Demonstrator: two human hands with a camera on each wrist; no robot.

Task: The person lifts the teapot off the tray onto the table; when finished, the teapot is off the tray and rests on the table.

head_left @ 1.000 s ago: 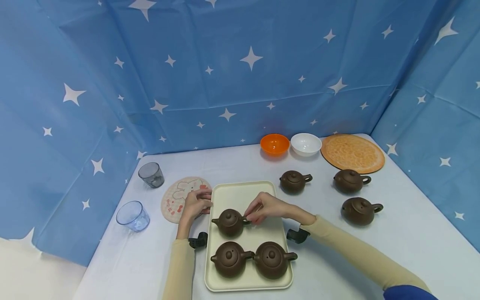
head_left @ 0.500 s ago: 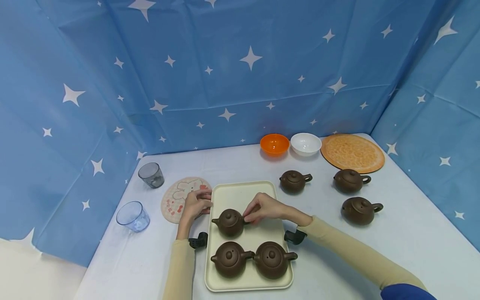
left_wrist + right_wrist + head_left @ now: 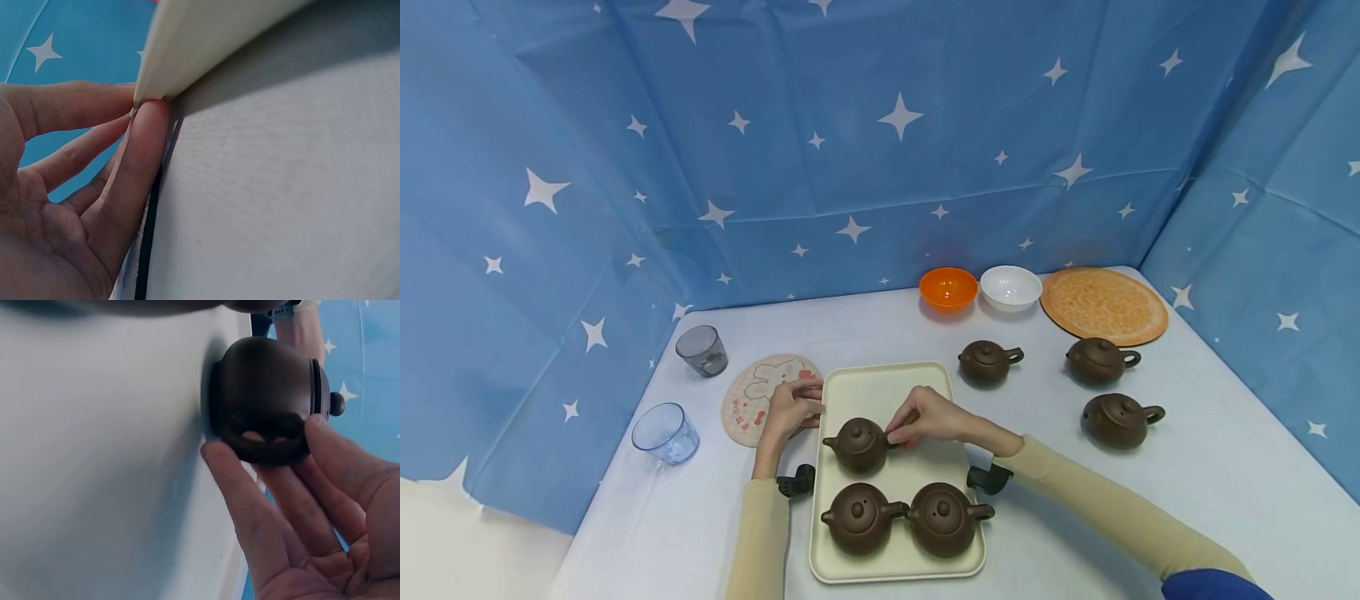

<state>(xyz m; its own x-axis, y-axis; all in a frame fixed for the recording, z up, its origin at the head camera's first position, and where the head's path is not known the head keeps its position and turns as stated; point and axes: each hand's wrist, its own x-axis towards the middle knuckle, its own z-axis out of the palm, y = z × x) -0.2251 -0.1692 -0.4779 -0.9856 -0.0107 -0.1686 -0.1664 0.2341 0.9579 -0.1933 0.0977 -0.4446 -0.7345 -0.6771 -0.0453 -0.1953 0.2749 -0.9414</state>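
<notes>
A cream tray [image 3: 887, 387] lies on the table and carries three brown clay teapots. My right hand [image 3: 898, 433] pinches the handle of the rear teapot [image 3: 859, 446]. In the right wrist view the thumb and fingers of that hand [image 3: 265, 439] close round the handle loop of this teapot [image 3: 262, 381]. My left hand [image 3: 808, 408] grips the tray's left rim. In the left wrist view the left hand [image 3: 140, 106] has the tray edge [image 3: 206, 37] held between thumb and finger. Two more teapots [image 3: 859, 518] [image 3: 943, 518] stand side by side at the tray's front.
Three other teapots [image 3: 987, 363] [image 3: 1097, 361] [image 3: 1116, 420] stand on the table to the right. At the back are an orange bowl [image 3: 949, 287], a white bowl [image 3: 1011, 287] and an orange mat [image 3: 1103, 305]. On the left are a bunny coaster [image 3: 756, 387] and two glasses [image 3: 702, 350] [image 3: 664, 432].
My right forearm has shifted slightly left while the fingers stay on the teapot's handle. The left hand and the tray have not moved.
</notes>
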